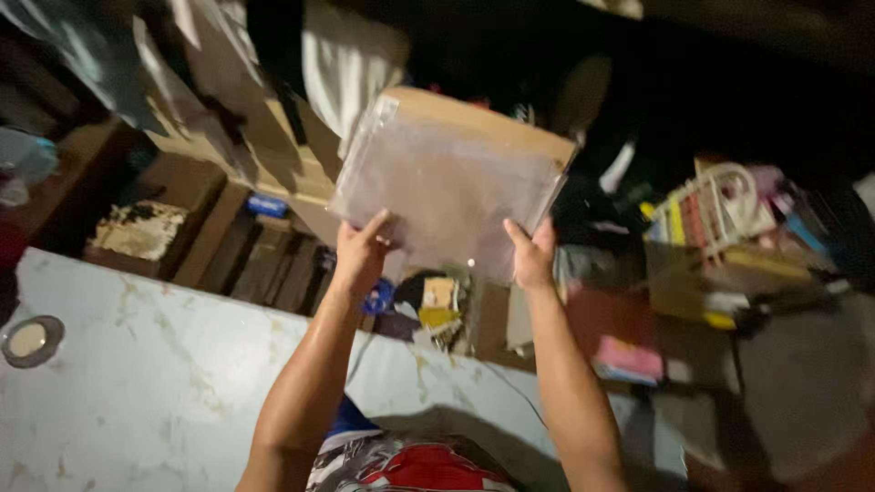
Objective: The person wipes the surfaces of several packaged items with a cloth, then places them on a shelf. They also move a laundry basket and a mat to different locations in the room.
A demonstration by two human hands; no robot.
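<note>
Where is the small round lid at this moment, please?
In the head view, the round lid lies at the far left on the white marble surface, well left of the left hand.

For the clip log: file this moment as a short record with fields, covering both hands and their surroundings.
left hand: grips the lower left edge of the clear plastic sleeve
right hand: grips its lower right edge
sleeve: raised, tilted, with brown cardboard inside
below: white marbled counter with a round metal lid
right side: white wire rack amid clutter
lighting: dim
</note>
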